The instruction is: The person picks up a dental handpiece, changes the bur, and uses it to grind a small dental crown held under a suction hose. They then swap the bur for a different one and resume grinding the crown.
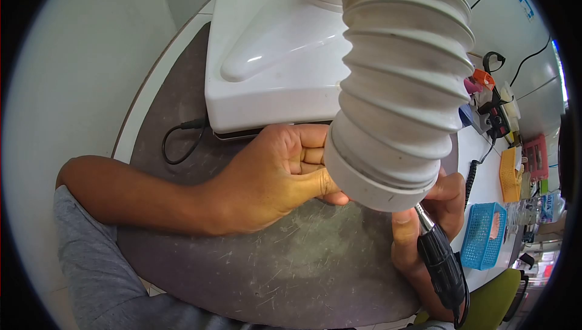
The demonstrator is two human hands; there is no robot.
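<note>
My right hand (404,236) grips a black rotary handpiece (439,264) with a silver metal nose, its cord hanging from the lower end. The tip of the handpiece is out of sight behind the white corrugated suction hose (400,81). To the left of the hose mouth, my left hand (285,172) is closed, fingers curled and thumb pressed in. Whatever it pinches is hidden by the hose. Both hands are just above a scratched grey-brown work mat (291,269). Behind my left hand stands a white plastic machine housing (273,45).
A black cable (182,142) loops beside the housing. On the right, a white counter bears a blue basket (482,239), a yellow basket (509,175), a water bottle (548,208) and a coiled black cord (471,181). A green chair (497,296) stands lower right; a wall (91,69) rises on the left.
</note>
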